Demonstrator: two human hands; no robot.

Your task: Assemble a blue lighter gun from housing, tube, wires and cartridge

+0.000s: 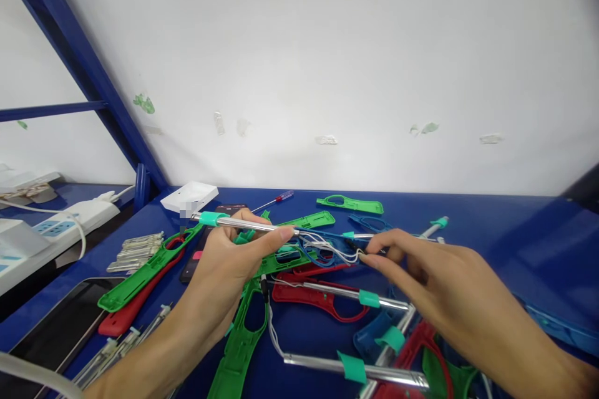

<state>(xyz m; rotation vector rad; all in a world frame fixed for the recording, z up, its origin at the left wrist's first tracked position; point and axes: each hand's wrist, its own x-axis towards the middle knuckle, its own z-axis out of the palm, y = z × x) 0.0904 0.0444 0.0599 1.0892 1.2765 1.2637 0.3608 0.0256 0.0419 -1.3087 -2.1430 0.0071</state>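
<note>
My left hand (234, 255) is closed round a silver metal tube (253, 224) with teal tape (213, 218) near its far-left end. White wires (327, 245) run from the tube's right end to my right hand (412, 262). There the thumb and fingers of my right hand pinch the wires' end by a small black part, partly hidden by the fingertips. Beneath both hands lie green plastic handle shells (238, 349), a red shell (304, 297) and more taped silver tubes (355, 369). One of these tubes has white wires leading to a black connector (264, 288).
On the blue table (491, 230) are a white box (189, 197), a screwdriver (281, 197), a dark phone (60, 324) and bundled small metal parts (135, 252). A white power strip (60, 227) lies left, beside a blue frame post (88, 68). A white wall (327, 62) stands behind.
</note>
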